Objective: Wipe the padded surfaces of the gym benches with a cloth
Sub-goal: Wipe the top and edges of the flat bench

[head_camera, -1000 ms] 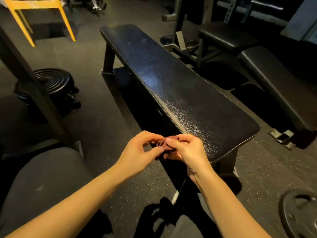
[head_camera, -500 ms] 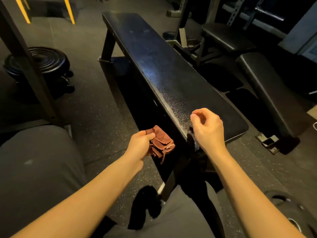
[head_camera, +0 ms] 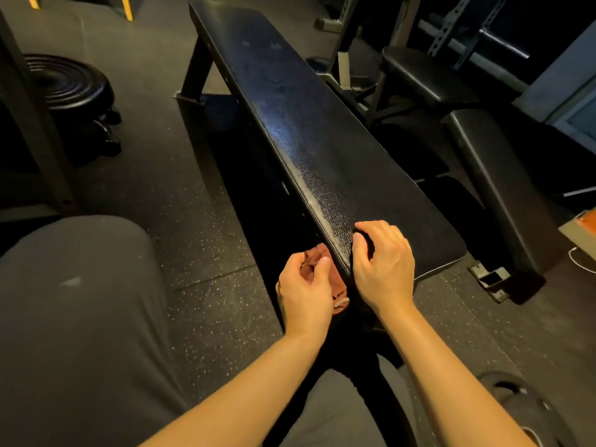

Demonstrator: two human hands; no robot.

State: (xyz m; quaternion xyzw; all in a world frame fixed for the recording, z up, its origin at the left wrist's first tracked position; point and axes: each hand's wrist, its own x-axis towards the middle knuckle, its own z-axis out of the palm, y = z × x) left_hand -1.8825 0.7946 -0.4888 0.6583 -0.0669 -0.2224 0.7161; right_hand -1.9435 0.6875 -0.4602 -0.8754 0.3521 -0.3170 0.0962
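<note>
A long black padded flat bench runs from the near centre away to the upper left. My left hand holds a bunched reddish-brown cloth against the left side edge of the pad, near its close end. My right hand rests on top of the pad just beside that edge, fingers curled, fingertips on the vinyl, with nothing in it. Part of the cloth is hidden behind my left fingers and the pad's edge.
A second black padded bench with a separate seat pad lies to the right. A stack of black weight plates sits at far left behind a slanted rack post. A weight plate lies at bottom right. My grey-trousered knee fills the lower left.
Both hands held the cloth together, then the right let go. My left hand has carried the cloth to the pad's side edge, and my right hand has come down onto the pad.
</note>
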